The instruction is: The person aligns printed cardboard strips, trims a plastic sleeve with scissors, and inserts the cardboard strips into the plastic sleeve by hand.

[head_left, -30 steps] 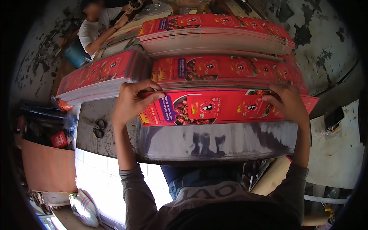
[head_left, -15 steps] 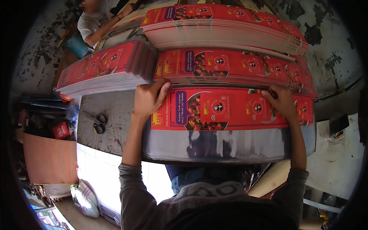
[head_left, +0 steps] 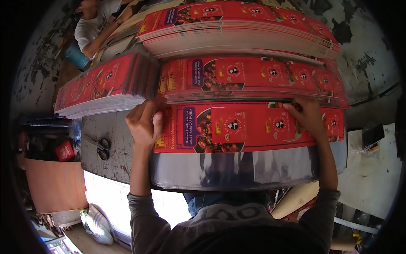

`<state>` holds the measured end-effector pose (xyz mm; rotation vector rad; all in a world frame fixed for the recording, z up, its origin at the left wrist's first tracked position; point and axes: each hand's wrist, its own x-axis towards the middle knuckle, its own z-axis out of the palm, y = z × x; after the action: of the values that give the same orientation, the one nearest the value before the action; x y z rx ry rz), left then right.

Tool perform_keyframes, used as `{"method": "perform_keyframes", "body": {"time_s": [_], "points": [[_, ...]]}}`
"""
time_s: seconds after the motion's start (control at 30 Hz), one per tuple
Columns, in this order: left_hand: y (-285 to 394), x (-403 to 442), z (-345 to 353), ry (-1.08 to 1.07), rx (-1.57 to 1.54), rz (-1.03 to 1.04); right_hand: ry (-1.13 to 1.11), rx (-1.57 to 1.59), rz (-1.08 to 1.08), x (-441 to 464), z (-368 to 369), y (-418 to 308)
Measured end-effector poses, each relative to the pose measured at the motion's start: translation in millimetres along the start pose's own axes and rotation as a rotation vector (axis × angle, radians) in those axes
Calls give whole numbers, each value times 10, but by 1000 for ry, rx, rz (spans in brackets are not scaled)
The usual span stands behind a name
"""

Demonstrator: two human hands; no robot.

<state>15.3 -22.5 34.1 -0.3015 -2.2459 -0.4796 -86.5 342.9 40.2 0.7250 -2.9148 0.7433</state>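
Note:
A long red printed strip (head_left: 249, 125) with food pictures and panda logos lies in front of me on a glossy transparent plastic sheet (head_left: 237, 169). My left hand (head_left: 143, 122) is at the strip's left end, its fingers curled around the far left corner and the thumb bent beside them. Over on the right, my right hand (head_left: 308, 116) has its fingers curled at the strip's far edge, with the thumb on the printed face. Both sets of fingertips are partly hidden. Just beyond the strip lies a stack of matching red strips (head_left: 249, 74).
A tall stack of red strips (head_left: 237, 36) stands at the back, another stack (head_left: 99, 86) at the left. Black-handled scissors (head_left: 102, 148) lie on the worn grey table (head_left: 114, 163). A co-worker (head_left: 99, 25) is at the far left, near a blue bucket (head_left: 77, 55).
My left hand has moved left and slightly nearer to me at the strip's left end. My right hand stays nearly in place. The whole view has shifted a little.

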Motion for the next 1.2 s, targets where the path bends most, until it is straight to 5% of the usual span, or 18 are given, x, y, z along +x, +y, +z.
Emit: {"method": "perform_keyframes", "body": {"time_s": [0.27,0.4,0.47,0.57,0.9,1.07,1.2], "points": [[164,59,-159,-90,164,253,85,-25,-34,-8,4,53],[517,16,-318,-161,-6,82,88,-22,16,-22,-88,41],[752,-42,-316,-512,-51,52,130,-17,-61,-30,-95,115],[850,-286,-137,-608,-65,20,145,23,-32,-53,-107,193],[840,-417,-76,-509,27,-31,380,77,29,65,-507,206],[841,-459,-71,-437,33,33,122,315,-12,110,-507,-135],[890,-438,-119,-433,50,-17,99,188,-174,238,-499,-667]]}}
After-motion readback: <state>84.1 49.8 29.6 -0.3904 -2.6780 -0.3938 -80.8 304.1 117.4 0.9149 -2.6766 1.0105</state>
